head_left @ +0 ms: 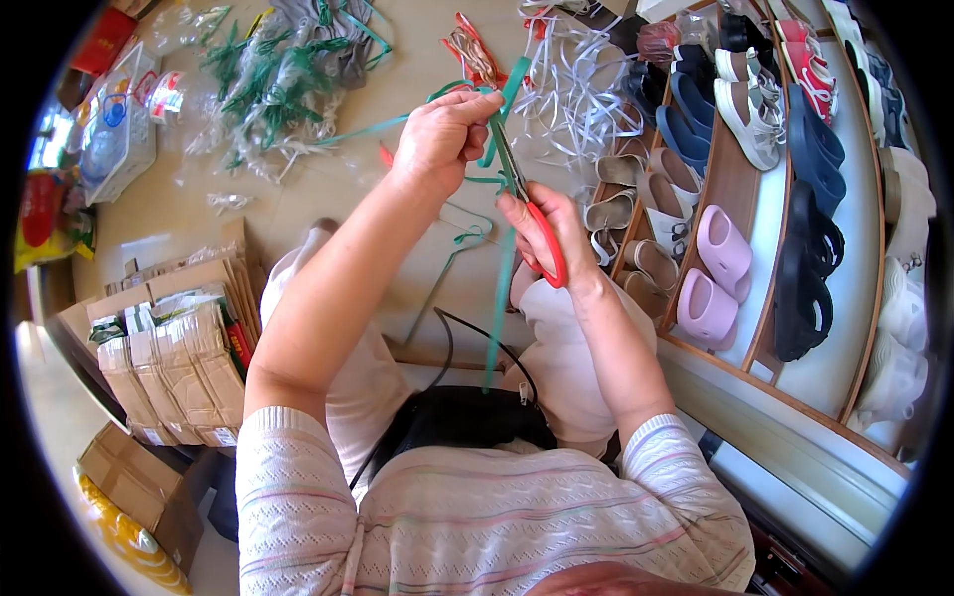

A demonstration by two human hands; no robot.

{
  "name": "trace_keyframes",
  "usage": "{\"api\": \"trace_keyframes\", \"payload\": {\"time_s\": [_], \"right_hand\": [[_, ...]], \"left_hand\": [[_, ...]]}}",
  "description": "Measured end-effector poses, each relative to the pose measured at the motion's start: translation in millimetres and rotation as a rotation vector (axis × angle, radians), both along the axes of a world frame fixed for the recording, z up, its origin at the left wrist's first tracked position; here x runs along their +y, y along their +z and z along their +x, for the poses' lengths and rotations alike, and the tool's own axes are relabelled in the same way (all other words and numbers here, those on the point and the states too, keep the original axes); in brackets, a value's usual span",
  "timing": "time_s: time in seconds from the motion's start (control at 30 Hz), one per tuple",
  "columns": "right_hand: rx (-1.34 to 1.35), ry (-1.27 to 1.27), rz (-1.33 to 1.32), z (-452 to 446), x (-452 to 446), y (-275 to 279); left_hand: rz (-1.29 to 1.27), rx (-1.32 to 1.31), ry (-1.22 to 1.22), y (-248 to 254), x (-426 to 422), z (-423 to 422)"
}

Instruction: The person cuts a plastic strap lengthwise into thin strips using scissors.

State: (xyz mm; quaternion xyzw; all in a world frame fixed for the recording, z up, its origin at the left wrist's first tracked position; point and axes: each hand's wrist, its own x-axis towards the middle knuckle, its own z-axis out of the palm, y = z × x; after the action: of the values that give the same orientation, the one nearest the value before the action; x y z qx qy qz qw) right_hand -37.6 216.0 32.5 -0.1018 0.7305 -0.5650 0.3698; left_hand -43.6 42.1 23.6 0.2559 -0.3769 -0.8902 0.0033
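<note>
**Scissors right at the green ribbon!**

Nearest, at 6 o'clock, the black bag (472,414) sits by your lap. Up at 12, your right hand (570,230) grips red-handled scissors (556,260); your left hand (432,141) pinches green ribbon (517,79). Cut through? Can't tell. Beyond, white strips (579,87) at 1, green tangle (260,87) at 11: one strand in work, plenty loose!

Left hand (444,137) pinched, arm (323,283) outstretched; right hand (547,230) curled, nearer torso (477,521).

The left hand (434,142) grips the green strap (517,84); the right hand (550,230) holds red-handled scissors (546,244), blades directed toward the strap.
</note>
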Motion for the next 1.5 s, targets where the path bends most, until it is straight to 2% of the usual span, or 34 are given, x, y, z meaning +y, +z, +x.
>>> {"api": "trace_keyframes", "payload": {"time_s": [0.03,0.13,0.17,0.23,0.33,0.43,0.47,0.57,0.7,0.83,0.87,1.07,1.27,1.5], "right_hand": [[-0.013,-0.008,-0.006,0,2,0],[-0.080,-0.022,-0.048,-1,8,8],[-0.108,-0.029,-0.066,-2,9,11],[-0.141,0.006,-0.093,-3,13,12],[-0.149,0.057,-0.102,-4,15,13],[-0.154,0.085,-0.133,-4,19,13],[-0.166,0.087,-0.151,-5,21,12],[-0.166,0.113,-0.157,-6,24,14],[-0.177,0.139,-0.161,-7,30,13],[-0.214,0.177,-0.216,-6,35,7],[-0.232,0.189,-0.236,-6,34,11],[-0.287,0.252,-0.212,-3,33,10],[-0.231,0.258,-0.194,-1,27,15],[-0.102,0.295,-0.139,-2,26,11]], "left_hand": [[-0.028,0.017,-0.037,0,-2,1],[-0.581,-0.045,-0.205,13,-24,-1],[-0.793,-0.092,-0.127,3,-34,-6],[-0.888,0.076,-0.066,2,-43,-8],[-0.465,0.225,-0.299,0,-35,-8],[-0.226,0.144,-0.581,11,-42,-1],[-0.161,0.079,-0.551,17,-41,0],[0.105,0.110,-0.583,5,-42,4],[0.149,0.230,-0.583,-3,-45,13],[0.124,0.287,-0.668,-6,-51,14],[0.106,0.212,-0.665,-3,-53,15],[-0.359,0.201,-0.808,11,-53,17],[-0.481,0.287,-0.869,12,-55,15],[-0.510,0.287,-0.901,14,-57,16]]}}
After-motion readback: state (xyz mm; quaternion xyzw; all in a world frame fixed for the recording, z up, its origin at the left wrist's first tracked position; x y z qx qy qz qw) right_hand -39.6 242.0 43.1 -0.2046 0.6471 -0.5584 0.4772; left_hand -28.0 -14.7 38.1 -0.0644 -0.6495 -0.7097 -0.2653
